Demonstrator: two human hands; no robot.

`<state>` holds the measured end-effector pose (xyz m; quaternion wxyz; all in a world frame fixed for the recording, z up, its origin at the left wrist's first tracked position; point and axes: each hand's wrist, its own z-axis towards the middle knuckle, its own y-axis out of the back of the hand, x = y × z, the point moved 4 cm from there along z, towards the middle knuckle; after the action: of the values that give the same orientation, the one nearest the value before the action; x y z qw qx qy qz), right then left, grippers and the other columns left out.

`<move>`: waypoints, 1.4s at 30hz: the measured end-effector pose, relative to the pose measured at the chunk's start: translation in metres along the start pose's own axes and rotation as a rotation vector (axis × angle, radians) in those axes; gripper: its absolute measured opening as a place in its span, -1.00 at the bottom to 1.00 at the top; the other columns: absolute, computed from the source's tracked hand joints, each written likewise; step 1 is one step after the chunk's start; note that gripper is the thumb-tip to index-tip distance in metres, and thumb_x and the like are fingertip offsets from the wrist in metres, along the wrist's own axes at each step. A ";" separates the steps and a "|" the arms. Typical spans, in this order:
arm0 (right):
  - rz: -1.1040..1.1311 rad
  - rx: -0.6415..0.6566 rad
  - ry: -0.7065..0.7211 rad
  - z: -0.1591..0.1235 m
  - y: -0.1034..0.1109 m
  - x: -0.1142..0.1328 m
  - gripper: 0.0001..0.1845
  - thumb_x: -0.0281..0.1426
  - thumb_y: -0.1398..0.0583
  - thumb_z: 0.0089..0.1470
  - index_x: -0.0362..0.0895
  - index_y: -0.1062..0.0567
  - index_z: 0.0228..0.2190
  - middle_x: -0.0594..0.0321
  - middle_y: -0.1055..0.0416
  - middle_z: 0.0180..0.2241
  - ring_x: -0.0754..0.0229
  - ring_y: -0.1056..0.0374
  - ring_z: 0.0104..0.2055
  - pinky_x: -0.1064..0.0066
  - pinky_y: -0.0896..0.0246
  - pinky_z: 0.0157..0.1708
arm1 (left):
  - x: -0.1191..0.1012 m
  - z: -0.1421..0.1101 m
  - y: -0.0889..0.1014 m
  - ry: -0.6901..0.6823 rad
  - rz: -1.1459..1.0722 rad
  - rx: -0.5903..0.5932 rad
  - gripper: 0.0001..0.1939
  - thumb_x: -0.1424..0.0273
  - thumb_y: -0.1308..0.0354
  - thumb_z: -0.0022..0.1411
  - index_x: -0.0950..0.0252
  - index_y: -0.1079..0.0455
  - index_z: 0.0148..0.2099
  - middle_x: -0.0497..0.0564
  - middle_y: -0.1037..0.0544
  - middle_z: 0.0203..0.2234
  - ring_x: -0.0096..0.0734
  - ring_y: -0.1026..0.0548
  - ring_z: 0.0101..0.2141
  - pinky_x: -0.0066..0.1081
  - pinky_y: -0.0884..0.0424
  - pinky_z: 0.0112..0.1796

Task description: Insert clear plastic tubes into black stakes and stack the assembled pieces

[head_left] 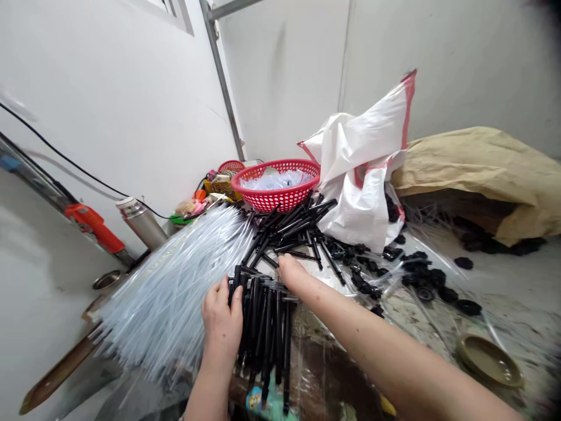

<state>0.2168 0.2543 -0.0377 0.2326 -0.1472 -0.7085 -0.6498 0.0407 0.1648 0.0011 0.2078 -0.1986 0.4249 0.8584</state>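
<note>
L hand (222,321) at bench's (412,324) near edge, fingers closed round a blk tube (237,276) at L end of a row of blk tubes (267,324). R hand (293,272) farther in, by loose blk tube pile (291,227); fingers mostly hidden, can't tell if gripping. Clear straws (175,286) heaped along bench's L edge.

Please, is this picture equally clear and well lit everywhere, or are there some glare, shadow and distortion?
Head view: soft light, with glints on the clear tubes and black rods; head view: dark shadow beneath the brown sheet; head view: the right edge looks smeared, its upper corner dark; head view: the metal pole leans, probably partly from wide-lens distortion.
</note>
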 end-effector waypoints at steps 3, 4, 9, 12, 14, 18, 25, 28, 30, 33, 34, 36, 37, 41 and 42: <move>-0.029 0.068 -0.114 -0.003 0.008 -0.009 -0.73 -0.31 -0.13 0.14 -0.17 -0.39 -0.13 0.17 -0.36 -0.13 0.17 -0.35 -0.17 0.23 -0.31 -0.20 | -0.017 -0.005 0.014 0.002 -0.096 -0.051 -0.54 0.20 0.04 0.19 0.44 -0.37 -0.02 0.23 -0.42 -0.21 -0.10 -0.40 -0.20 -0.10 -0.35 -0.14; -0.028 0.082 -0.134 -0.007 0.013 -0.014 -0.75 -0.30 -0.13 0.14 -0.17 -0.40 -0.16 0.18 -0.37 -0.15 0.18 -0.35 -0.18 0.24 -0.31 -0.21 | -0.025 -0.007 0.018 0.011 -0.134 -0.055 -0.56 0.22 0.03 0.20 0.43 -0.36 -0.01 0.22 -0.42 -0.20 -0.14 -0.41 -0.21 -0.14 -0.36 -0.15; 0.059 0.079 -0.194 -0.050 0.046 -0.042 -0.88 -0.39 -0.19 0.04 -0.22 -0.46 -0.40 0.24 -0.40 -0.45 0.22 -0.34 -0.37 0.38 -0.24 -0.35 | -0.067 -0.028 0.017 -0.036 -0.359 -0.057 -0.70 0.34 -0.01 0.22 0.29 -0.36 -0.03 0.12 -0.44 -0.17 -0.24 -0.40 -0.13 -0.24 -0.31 -0.06; 0.185 0.084 -0.194 -0.092 0.066 -0.053 -0.91 -0.47 -0.13 0.01 -0.20 -0.43 -0.49 0.34 -0.28 -0.60 0.31 -0.25 -0.51 0.50 -0.13 -0.50 | -0.083 -0.049 -0.009 0.091 -0.576 0.119 -0.69 0.31 -0.02 0.22 0.26 -0.34 -0.01 0.12 -0.43 -0.12 -0.25 -0.43 -0.15 -0.25 -0.36 -0.10; 0.273 0.100 -0.190 -0.123 0.075 -0.056 -0.86 -0.45 -0.06 0.05 -0.17 -0.38 -0.49 0.40 -0.20 -0.63 0.36 -0.16 -0.57 0.55 -0.07 -0.58 | -0.092 -0.064 -0.030 0.270 -0.742 0.290 -0.61 0.26 -0.04 0.21 0.26 -0.29 0.06 0.15 -0.41 -0.06 -0.25 -0.45 -0.15 -0.28 -0.39 -0.14; 0.546 0.076 -0.167 -0.183 0.072 -0.059 -0.91 -0.41 -0.04 0.05 -0.15 -0.31 -0.45 0.44 -0.13 -0.62 0.39 -0.05 -0.62 0.56 0.01 -0.63 | -0.120 -0.085 -0.058 0.612 -1.119 0.491 -0.45 0.18 -0.13 0.13 0.30 -0.20 0.12 0.19 -0.41 -0.02 -0.23 -0.45 -0.10 -0.29 -0.37 -0.10; 0.432 -0.184 -0.005 -0.266 0.078 -0.071 -0.95 -0.43 -0.14 -0.01 -0.13 -0.41 -0.46 0.31 -0.33 -0.50 0.28 -0.23 -0.46 0.47 -0.14 -0.44 | -0.160 -0.105 -0.060 0.682 -1.227 0.623 -0.50 0.21 -0.23 0.04 0.20 -0.28 0.02 -0.08 -0.47 -0.40 -0.61 -0.36 -0.55 -0.62 -0.32 -0.54; 0.457 -0.294 -0.224 -0.297 0.112 -0.122 -0.79 -0.30 -0.05 0.12 -0.11 -0.42 -0.43 0.22 -0.41 -0.45 0.21 -0.30 -0.42 0.40 -0.23 -0.43 | -0.166 -0.118 -0.066 0.668 -1.231 0.757 -0.48 0.20 -0.25 0.01 0.23 -0.30 0.02 -0.07 -0.46 -0.40 -0.67 -0.24 -0.62 -0.67 -0.18 -0.66; 0.417 -0.387 -0.450 -0.320 0.138 -0.173 -0.69 -0.24 0.02 0.17 -0.10 -0.43 -0.43 0.21 -0.42 -0.48 0.19 -0.31 -0.47 0.39 -0.25 -0.51 | -0.168 -0.127 -0.071 0.707 -1.239 0.824 -0.47 0.20 -0.27 -0.02 0.26 -0.31 0.00 -0.06 -0.45 -0.44 -0.69 -0.20 -0.65 -0.67 -0.12 -0.69; -0.007 -0.521 -0.603 -0.343 0.178 -0.248 -0.70 -0.30 0.02 0.14 -0.09 -0.49 -0.37 0.20 -0.47 -0.40 0.15 -0.36 -0.34 0.35 -0.27 -0.33 | -0.173 -0.138 -0.076 0.760 -1.243 0.900 -0.43 0.18 -0.28 -0.05 0.27 -0.29 0.01 -0.06 -0.43 -0.49 -0.67 -0.20 -0.69 -0.66 -0.04 -0.74; -0.065 -0.534 -0.633 -0.346 0.187 -0.269 -0.72 -0.34 -0.01 0.10 -0.11 -0.51 -0.38 0.16 -0.48 -0.36 0.12 -0.36 -0.28 0.32 -0.25 -0.26 | -0.175 -0.140 -0.077 0.769 -1.238 0.921 -0.41 0.18 -0.29 -0.06 0.28 -0.29 0.02 -0.05 -0.44 -0.50 -0.67 -0.20 -0.70 -0.66 -0.02 -0.75; -0.136 -0.535 -0.670 -0.344 0.197 -0.303 -0.73 -0.38 -0.03 0.06 -0.12 -0.53 -0.38 0.12 -0.47 -0.32 0.08 -0.34 -0.20 0.31 -0.20 -0.18 | -0.176 -0.143 -0.079 0.791 -1.229 0.962 -0.38 0.18 -0.30 -0.07 0.27 -0.28 0.03 -0.04 -0.44 -0.52 -0.68 -0.19 -0.72 -0.67 0.00 -0.75; -0.147 -0.522 -0.684 -0.341 0.199 -0.314 -0.75 -0.39 -0.06 0.03 -0.13 -0.54 -0.39 0.11 -0.47 -0.31 0.08 -0.33 -0.19 0.32 -0.17 -0.16 | -0.175 -0.144 -0.080 0.808 -1.232 0.979 -0.37 0.18 -0.31 -0.08 0.26 -0.28 0.04 -0.05 -0.44 -0.54 -0.70 -0.17 -0.73 -0.68 0.01 -0.75; -0.175 -0.421 -0.733 -0.325 0.195 -0.333 -0.86 -0.44 -0.16 -0.07 -0.13 -0.54 -0.47 0.15 -0.47 -0.39 0.11 -0.35 -0.29 0.40 -0.16 -0.29 | -0.173 -0.142 -0.080 0.849 -1.269 0.987 -0.36 0.20 -0.33 -0.10 0.25 -0.28 0.04 -0.09 -0.42 -0.58 -0.74 -0.13 -0.73 -0.70 0.04 -0.74; -0.172 -0.396 -0.747 -0.323 0.193 -0.335 -0.87 -0.46 -0.16 -0.08 -0.13 -0.53 -0.49 0.16 -0.47 -0.42 0.13 -0.35 -0.34 0.42 -0.14 -0.34 | -0.173 -0.141 -0.080 0.849 -1.271 0.986 -0.37 0.20 -0.32 -0.08 0.25 -0.28 0.04 -0.08 -0.42 -0.58 -0.74 -0.12 -0.73 -0.70 0.04 -0.73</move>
<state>0.6446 -0.0117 -0.0324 -0.1275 -0.3546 -0.6153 -0.6924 0.2502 0.0616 -0.0403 0.5295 -0.5835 0.5952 0.1578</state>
